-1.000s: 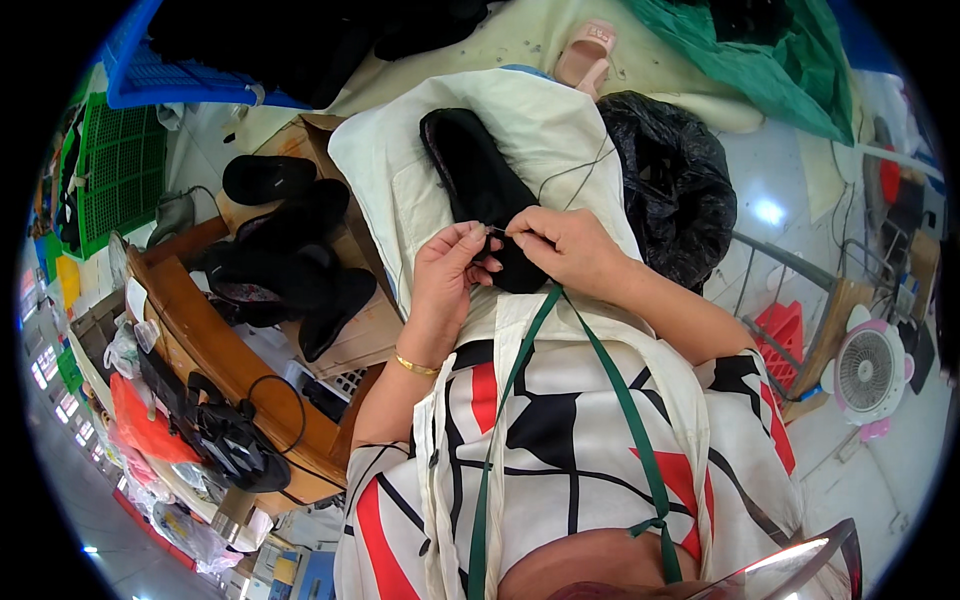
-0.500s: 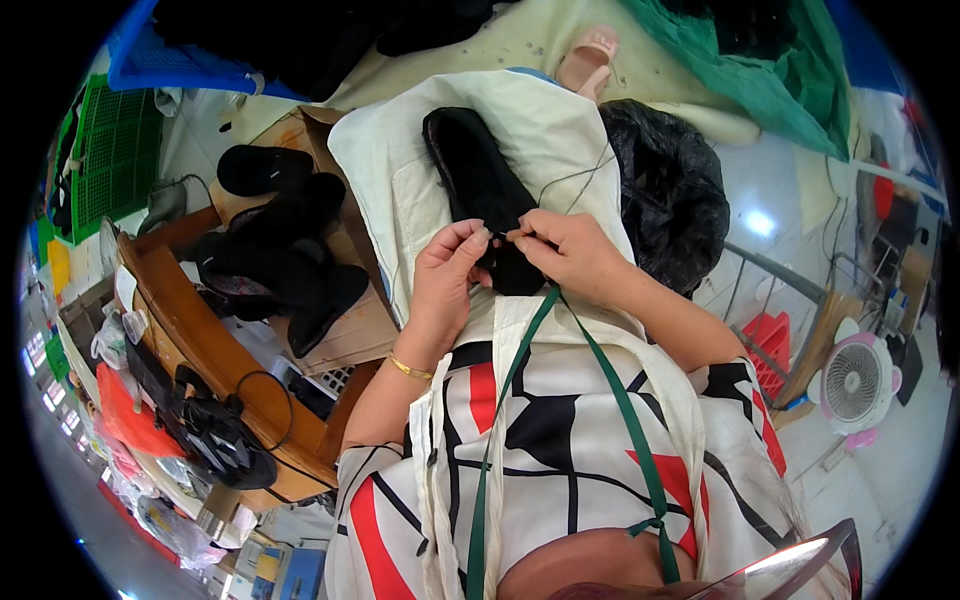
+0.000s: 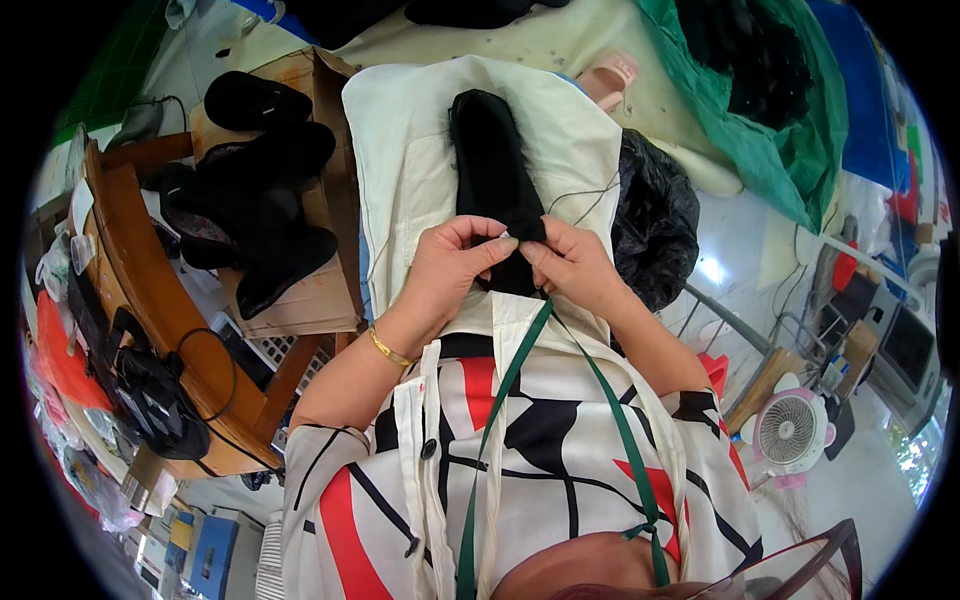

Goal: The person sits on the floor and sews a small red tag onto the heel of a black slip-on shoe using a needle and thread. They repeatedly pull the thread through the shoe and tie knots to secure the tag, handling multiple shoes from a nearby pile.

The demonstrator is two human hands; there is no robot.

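A black cloth shoe (image 3: pixel 492 150) lies lengthwise on the white cloth (image 3: pixel 410 130) over my lap, its opening facing up. At the shoe's near end, my left hand (image 3: pixel 458 258) pinches with thumb and forefinger, apparently on the black fabric. Close beside it, my right hand (image 3: pixel 578 268) grips the fabric edge between thumb and fingers. The fingertips of both hands nearly meet. A thin dark thread (image 3: pixel 592 194) runs over the cloth to the right of the shoe. Anything small between the fingertips is hidden.
Several black shoes (image 3: pixel 245 200) are heaped on a cardboard box (image 3: pixel 335 280) at left, beside a wooden chair (image 3: pixel 150 290). To the right stand a black plastic bag (image 3: pixel 660 220) and a pink-and-white fan (image 3: pixel 790 428). A green sack (image 3: pixel 670 50) and a pink slipper (image 3: pixel 610 75) lie beyond.
My right hand has gone from a raised pinch to gripping the shoe's fabric edge. My left fingertips have come closer to it. The whole view has shifted and turned slightly.
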